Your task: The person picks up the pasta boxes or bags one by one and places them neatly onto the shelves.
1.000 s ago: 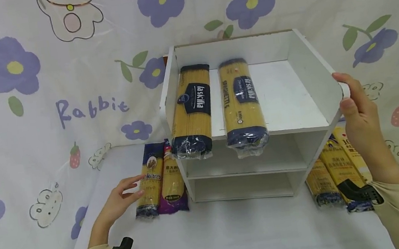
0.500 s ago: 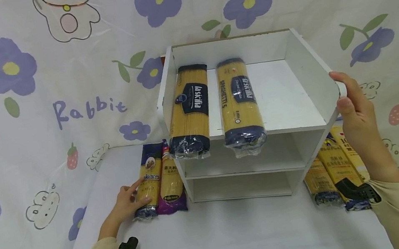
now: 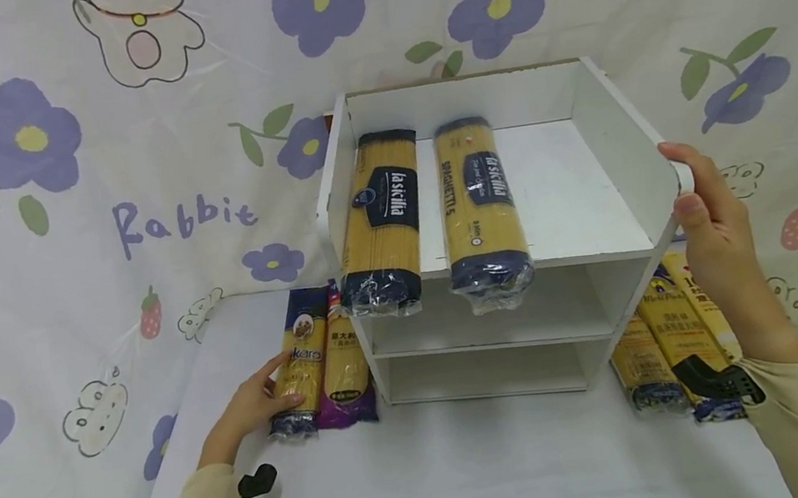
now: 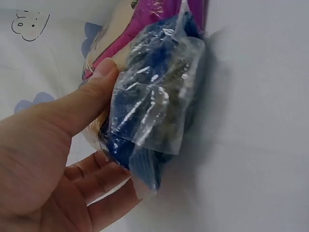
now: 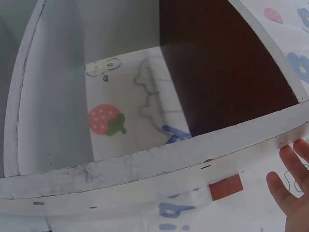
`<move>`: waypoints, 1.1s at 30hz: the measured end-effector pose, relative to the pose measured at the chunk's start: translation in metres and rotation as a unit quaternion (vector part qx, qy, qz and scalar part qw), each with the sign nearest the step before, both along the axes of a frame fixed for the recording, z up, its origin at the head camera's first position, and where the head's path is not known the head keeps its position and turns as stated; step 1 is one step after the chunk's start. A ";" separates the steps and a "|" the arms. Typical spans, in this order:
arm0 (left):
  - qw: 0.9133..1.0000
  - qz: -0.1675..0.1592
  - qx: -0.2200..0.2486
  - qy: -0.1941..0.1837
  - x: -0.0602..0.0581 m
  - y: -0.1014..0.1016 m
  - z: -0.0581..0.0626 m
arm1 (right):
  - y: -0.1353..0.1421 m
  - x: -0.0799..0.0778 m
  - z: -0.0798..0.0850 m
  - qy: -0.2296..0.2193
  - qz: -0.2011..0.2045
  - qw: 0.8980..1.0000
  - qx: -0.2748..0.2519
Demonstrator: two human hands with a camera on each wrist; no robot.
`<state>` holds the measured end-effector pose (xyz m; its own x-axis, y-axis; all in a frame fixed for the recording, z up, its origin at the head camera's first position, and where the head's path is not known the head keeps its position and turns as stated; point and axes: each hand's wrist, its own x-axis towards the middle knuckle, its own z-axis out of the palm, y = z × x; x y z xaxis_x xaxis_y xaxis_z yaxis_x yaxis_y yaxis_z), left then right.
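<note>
My left hand (image 3: 247, 407) grips the lower part of a blue-and-yellow spaghetti pack (image 3: 305, 358) that lies left of a white shelf unit (image 3: 491, 346). In the left wrist view, the thumb lies along one side of the pack's crinkled clear end (image 4: 154, 96), with the fingers curled at the other side. A purple-ended pasta pack (image 3: 342, 366) lies right beside it. My right hand (image 3: 718, 232) holds the front corner of the shelf's right side panel, thumb below and fingers over the edge. On the top shelf are two la Sicilia spaghetti packs, left (image 3: 383, 217) and right (image 3: 483, 213).
Right of the shelf unit lie several more pasta packs (image 3: 670, 331), partly hidden by my right forearm. Two lower shelf levels (image 3: 485, 326) open toward me. Behind everything hangs a flower-printed cloth (image 3: 166, 145), and a white tabletop (image 3: 437, 479) runs along the front.
My left hand has moved right and slightly down from beside the blue-and-yellow spaghetti pack and closed around it. My right hand keeps its hold on the shelf panel.
</note>
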<state>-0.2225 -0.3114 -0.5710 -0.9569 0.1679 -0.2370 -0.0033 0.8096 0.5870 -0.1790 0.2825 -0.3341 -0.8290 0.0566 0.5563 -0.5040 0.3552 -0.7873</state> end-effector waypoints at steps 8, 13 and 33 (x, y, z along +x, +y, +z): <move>0.998 -0.007 0.038 -0.040 -0.006 -0.003 0.005 | 0.001 0.001 0.000 -0.003 -0.002 1.000 0.017; 0.995 -0.024 0.074 -0.060 -0.009 -0.008 0.005 | 0.000 0.001 0.000 -0.006 -0.007 1.000 0.006; 0.937 -0.050 0.280 -0.203 -0.021 -0.017 0.018 | 0.000 0.000 0.000 -0.008 -0.015 1.000 0.008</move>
<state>-0.2438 -0.3282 -0.5535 -0.7795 0.4593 -0.4259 -0.2581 0.3840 0.8865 -0.1788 0.2829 -0.3344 -0.8354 0.0739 0.5446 -0.4806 0.3824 -0.7892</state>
